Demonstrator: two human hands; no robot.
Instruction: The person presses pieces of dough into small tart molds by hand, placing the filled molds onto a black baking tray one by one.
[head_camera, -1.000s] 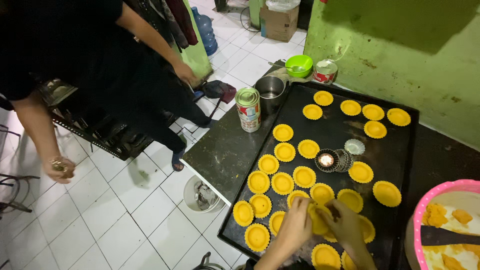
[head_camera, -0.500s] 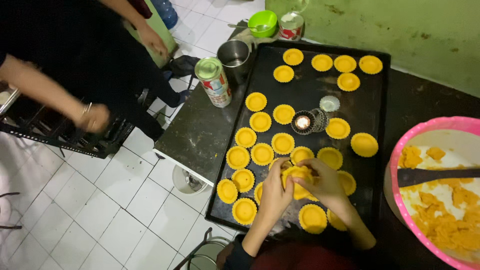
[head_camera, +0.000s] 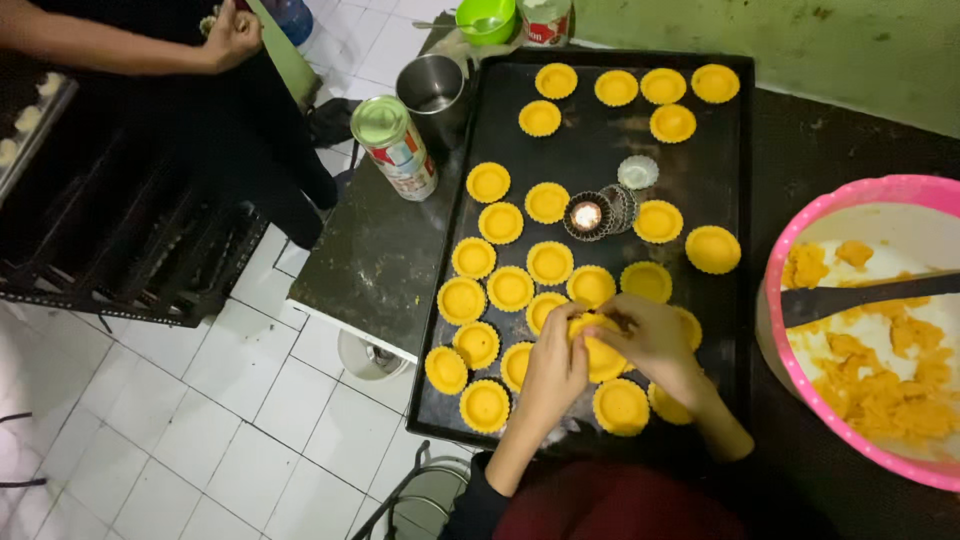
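Note:
Both my hands meet over the near part of a black baking tray (head_camera: 600, 140). My left hand (head_camera: 553, 368) and my right hand (head_camera: 650, 340) together grip one yellow dough-lined tart mould (head_camera: 603, 352), fingers pressing into it. Several more yellow tart shells (head_camera: 510, 288) lie in loose rows across the tray. Empty fluted metal moulds (head_camera: 590, 214) sit stacked near the tray's middle. A pink bowl (head_camera: 800, 225) with orange-yellow dough (head_camera: 880, 380) and a dark spatula (head_camera: 860, 295) stands to my right.
A tin can (head_camera: 395, 145) and a steel cup (head_camera: 432, 95) stand left of the tray on the dark table (head_camera: 370, 260). A green bowl (head_camera: 485, 18) sits at the back. Another person (head_camera: 140, 45) stands at the left by a black rack (head_camera: 120, 250). White tiled floor lies below.
The view has shifted nearer and lower over the tray. My hands have come together on one tart mould. The other person's hand has moved up toward their body.

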